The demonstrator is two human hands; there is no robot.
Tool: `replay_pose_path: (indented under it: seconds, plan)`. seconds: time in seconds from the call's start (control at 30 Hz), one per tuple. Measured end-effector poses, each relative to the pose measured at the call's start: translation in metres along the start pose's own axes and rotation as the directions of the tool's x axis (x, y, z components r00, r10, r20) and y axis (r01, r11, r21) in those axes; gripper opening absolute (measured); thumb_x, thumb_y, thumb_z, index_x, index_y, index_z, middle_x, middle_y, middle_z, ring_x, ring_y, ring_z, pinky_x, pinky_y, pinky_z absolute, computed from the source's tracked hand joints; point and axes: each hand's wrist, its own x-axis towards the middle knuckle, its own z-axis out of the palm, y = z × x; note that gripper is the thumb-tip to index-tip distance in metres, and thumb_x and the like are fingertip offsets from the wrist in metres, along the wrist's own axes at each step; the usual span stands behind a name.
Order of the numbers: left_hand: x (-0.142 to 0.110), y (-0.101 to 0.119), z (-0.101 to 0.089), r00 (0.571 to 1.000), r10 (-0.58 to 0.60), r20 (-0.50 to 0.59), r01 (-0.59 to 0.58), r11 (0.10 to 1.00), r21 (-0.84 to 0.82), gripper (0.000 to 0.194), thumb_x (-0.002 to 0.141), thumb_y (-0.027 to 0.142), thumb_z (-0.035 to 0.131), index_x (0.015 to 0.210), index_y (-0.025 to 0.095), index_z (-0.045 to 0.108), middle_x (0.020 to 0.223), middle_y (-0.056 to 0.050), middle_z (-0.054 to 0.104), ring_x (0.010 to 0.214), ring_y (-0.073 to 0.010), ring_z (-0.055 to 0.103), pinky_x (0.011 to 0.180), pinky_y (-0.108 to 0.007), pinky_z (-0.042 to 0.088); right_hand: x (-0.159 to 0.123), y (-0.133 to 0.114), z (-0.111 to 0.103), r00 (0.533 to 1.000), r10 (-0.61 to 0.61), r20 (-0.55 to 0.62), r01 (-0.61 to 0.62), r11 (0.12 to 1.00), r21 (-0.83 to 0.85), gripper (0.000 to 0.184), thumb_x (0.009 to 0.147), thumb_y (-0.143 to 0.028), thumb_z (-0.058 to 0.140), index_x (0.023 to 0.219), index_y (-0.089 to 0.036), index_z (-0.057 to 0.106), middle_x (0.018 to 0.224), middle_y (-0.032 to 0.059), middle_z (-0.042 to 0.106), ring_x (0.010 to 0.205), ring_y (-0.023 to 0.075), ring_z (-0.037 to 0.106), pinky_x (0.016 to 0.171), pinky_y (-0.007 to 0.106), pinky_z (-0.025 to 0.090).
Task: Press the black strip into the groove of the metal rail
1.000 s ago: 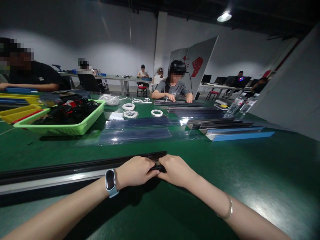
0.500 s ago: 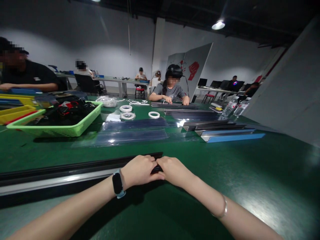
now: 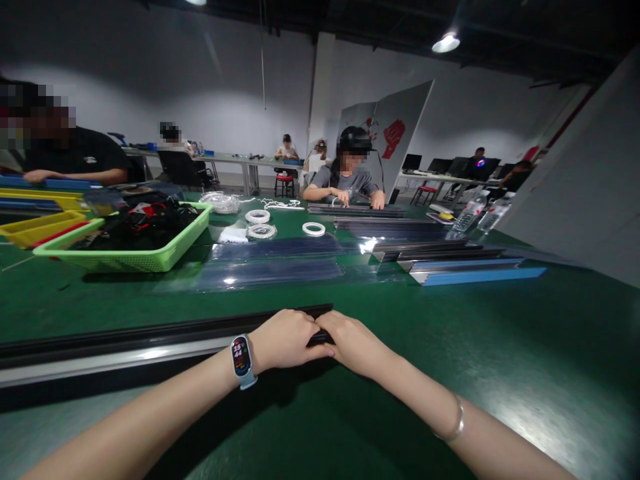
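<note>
A long black profile strip with a silvery band (image 3: 150, 352) runs from the left edge of the view to the middle of the green table. Near its right end, my left hand (image 3: 287, 339) is closed round it, with a smartwatch on the wrist. My right hand (image 3: 350, 340) grips the very end of the same strip, its fingers touching those of my left hand. The fingertips of both hands are partly hidden behind the strip and each other.
A green basket (image 3: 125, 260) of dark items stands at left. Rolls of white tape (image 3: 314, 229), clear plastic sheets (image 3: 275, 270) and blue and black profiles (image 3: 480, 275) lie beyond my hands. Water bottles (image 3: 470, 212) stand at right. A co-worker (image 3: 345, 183) sits opposite.
The view has shifted slightly, so most things appear a little further right. The watch screen has lit up. Both hands keep their hold on the strip's end.
</note>
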Motion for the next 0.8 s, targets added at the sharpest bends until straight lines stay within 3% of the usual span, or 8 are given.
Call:
replay_pose_path:
  seconds: [0.2, 0.5, 0.67, 0.8]
  plan:
    - [0.000, 0.001, 0.001, 1.000, -0.014, -0.008, 0.014, 1.000, -0.011, 0.057, 0.090, 0.058, 0.028, 0.083, 0.014, 0.064, 0.079, -0.010, 0.067, 0.074, -0.0219, 0.064, 0.070, -0.031, 0.047, 0.002, 0.004, -0.004, 1.000, -0.005, 0.030, 0.002, 0.995, 0.102, 0.024, 0.078, -0.022, 0.063, 0.101, -0.017, 0.061, 0.099, 0.0067, 0.062, 0.096, 0.0187, 0.055, 0.084, 0.027, 0.042]
    - [0.000, 0.001, 0.002, 1.000, -0.025, -0.015, 0.025, 1.000, 0.014, 0.056, 0.090, 0.056, 0.028, 0.090, 0.013, 0.063, 0.085, -0.011, 0.067, 0.080, -0.0222, 0.064, 0.073, -0.032, 0.048, 0.004, 0.006, -0.012, 0.995, -0.046, 0.087, 0.041, 0.998, 0.053, 0.029, 0.083, -0.031, 0.058, 0.106, -0.015, 0.063, 0.109, 0.0095, 0.063, 0.102, 0.0214, 0.056, 0.088, 0.030, 0.042]
    - [-0.001, 0.001, 0.001, 1.000, -0.015, 0.005, 0.015, 1.000, 0.013, 0.038, 0.091, 0.045, 0.040, 0.092, 0.014, 0.062, 0.088, -0.009, 0.067, 0.082, -0.0221, 0.064, 0.074, -0.031, 0.048, -0.001, 0.013, -0.032, 0.986, -0.023, 0.168, 0.007, 0.995, 0.095, 0.032, 0.084, -0.040, 0.054, 0.104, -0.017, 0.065, 0.109, 0.0090, 0.065, 0.100, 0.0226, 0.059, 0.086, 0.030, 0.042]
    - [-0.001, 0.000, 0.001, 1.000, -0.016, 0.014, 0.016, 1.000, 0.008, 0.030, 0.088, 0.041, 0.047, 0.085, 0.014, 0.062, 0.087, -0.008, 0.067, 0.082, -0.0223, 0.064, 0.074, -0.031, 0.048, -0.005, 0.026, -0.044, 0.968, 0.063, 0.244, -0.091, 0.991, 0.102, 0.035, 0.080, -0.044, 0.059, 0.103, -0.020, 0.067, 0.108, 0.0078, 0.065, 0.098, 0.0235, 0.060, 0.086, 0.030, 0.042]
